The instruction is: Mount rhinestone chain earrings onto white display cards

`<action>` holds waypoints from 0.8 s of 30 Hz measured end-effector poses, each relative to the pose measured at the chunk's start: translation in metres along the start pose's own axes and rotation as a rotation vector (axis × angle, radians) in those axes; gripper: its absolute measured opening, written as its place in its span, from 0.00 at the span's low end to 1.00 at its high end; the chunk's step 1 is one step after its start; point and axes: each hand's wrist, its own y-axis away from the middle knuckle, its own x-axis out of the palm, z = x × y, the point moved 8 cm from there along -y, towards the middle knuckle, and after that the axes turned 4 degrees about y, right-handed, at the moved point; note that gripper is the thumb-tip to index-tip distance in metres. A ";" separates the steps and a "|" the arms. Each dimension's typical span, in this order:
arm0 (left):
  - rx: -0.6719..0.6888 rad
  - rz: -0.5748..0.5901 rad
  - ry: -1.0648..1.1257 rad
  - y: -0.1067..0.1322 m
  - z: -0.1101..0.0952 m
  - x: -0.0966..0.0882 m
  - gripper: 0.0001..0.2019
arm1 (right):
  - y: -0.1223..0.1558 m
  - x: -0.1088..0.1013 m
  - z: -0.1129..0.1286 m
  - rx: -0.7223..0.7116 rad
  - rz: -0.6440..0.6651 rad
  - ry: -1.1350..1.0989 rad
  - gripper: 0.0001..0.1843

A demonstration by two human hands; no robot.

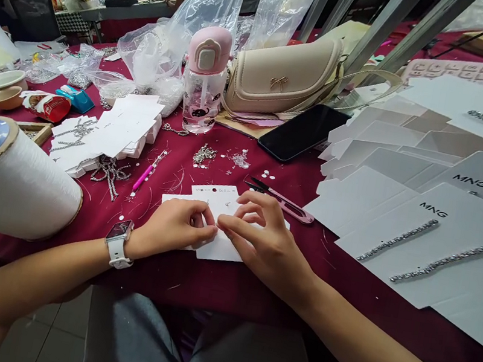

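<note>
Head view: a white display card (pixel 215 198) lies flat at 12 o'clock, long axis running 9 to 3. Left hand (pixel 172 228) and right hand (pixel 264 239) curl closed, fingertips meeting on it; right overlaps more.

Smartwatch (pixel 118 242) on left wrist (pixel 134 243): white band, wide and smooth, square case, dark glass face, pale metal rim. Right wrist (pixel 305 283) bare. Left forearm (pixel 38 277) and right forearm (pixel 380 350) bare, sleeves out of frame. Nails on left hand (pixel 174 228) and right hand (pixel 266 240) short, unpainted. Grey clothing (pixel 138 342) over lap, soft, creased, dark fold down middle.
</note>
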 end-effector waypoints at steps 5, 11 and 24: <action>-0.036 -0.004 0.067 -0.001 0.002 -0.001 0.08 | 0.000 -0.001 -0.002 0.050 0.014 -0.029 0.06; -0.031 0.018 0.152 -0.003 0.003 -0.001 0.10 | -0.002 0.003 -0.011 0.148 0.047 -0.082 0.03; -0.024 0.027 0.191 -0.003 0.004 -0.002 0.08 | -0.004 0.002 -0.011 0.210 0.043 -0.086 0.07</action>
